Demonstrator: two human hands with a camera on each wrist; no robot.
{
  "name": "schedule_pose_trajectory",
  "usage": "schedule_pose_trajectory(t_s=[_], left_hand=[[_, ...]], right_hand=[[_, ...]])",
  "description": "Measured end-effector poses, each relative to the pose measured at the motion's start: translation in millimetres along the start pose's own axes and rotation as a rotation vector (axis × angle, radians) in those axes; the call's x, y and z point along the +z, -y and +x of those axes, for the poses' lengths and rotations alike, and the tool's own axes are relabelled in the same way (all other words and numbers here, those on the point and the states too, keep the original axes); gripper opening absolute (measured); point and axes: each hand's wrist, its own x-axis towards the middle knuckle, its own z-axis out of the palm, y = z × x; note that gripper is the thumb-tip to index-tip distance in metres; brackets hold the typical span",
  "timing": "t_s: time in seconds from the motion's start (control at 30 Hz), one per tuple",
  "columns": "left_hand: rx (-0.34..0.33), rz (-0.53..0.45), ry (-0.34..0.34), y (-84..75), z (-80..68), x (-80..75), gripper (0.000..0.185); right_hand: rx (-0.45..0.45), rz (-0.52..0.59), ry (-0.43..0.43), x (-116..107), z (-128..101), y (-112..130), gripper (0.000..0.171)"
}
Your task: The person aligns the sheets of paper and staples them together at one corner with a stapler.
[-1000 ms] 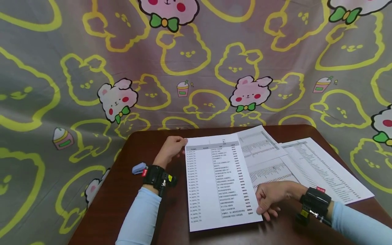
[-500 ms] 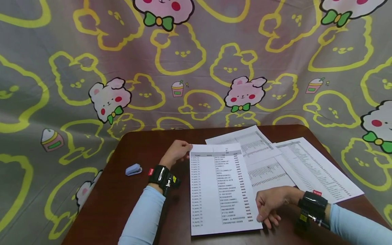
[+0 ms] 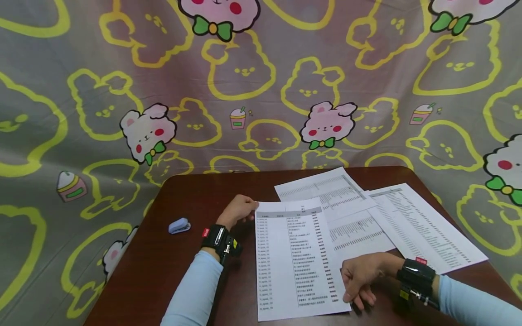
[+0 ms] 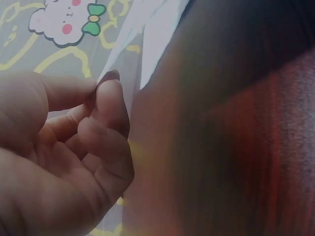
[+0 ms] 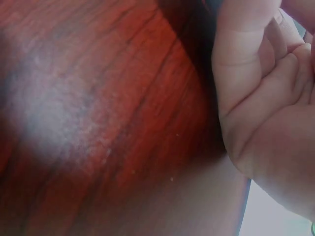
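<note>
The table (image 3: 155, 262) extended beneath the held paper (image 3: 299, 265); other papers (image 3: 428, 228) lay to its right. The left hand (image 3: 238, 210) pinched the held paper's far left corner, the right hand (image 3: 360, 277) its near right edge. A stapler (image 3: 179, 226) lay to its left.

Dark wooden tabletop (image 3: 138, 271) backed by a yellow-patterned grey cloth (image 3: 281, 102), printed with rabbits (image 3: 328, 124) and drink cups (image 3: 238, 119). Pale-blue stapler (image 3: 179, 226) laid at left; partly overlapping printed sheets (image 3: 426, 231) spread at right and toward the back.
</note>
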Motion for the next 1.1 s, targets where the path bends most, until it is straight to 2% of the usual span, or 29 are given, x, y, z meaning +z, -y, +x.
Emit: schedule_pose_trajectory(t_s=[0.23, 0.43, 0.7, 0.9, 1.1], left_hand=[[-0.006, 0.047, -0.012, 3.6, 1.4, 6.2, 0.025], [0.003, 0.076, 0.01, 8.5, 0.2, 18.4, 0.024], [-0.019, 0.08, 0.016, 17.2, -0.4, 27.4, 0.025], [-0.025, 0.078, -0.003, 15.0, 0.8, 30.9, 0.024], [-0.04, 0.07, 0.006, 12.3, 0.2, 31.0, 0.027]], right_hand=[[0.013, -0.037, -0.04, 1.6, 2.5, 0.3, 0.033], [0.03, -0.051, -0.014, 4.4, 2.9, -5.2, 0.031], [0.045, -0.005, 0.017, 6.9, 2.9, -8.2, 0.021], [0.079, 0.004, 0.042, 4.9, 1.7, -8.7, 0.022], [0.114, -0.027, 0.022, 2.7, -0.9, -7.8, 0.029]])
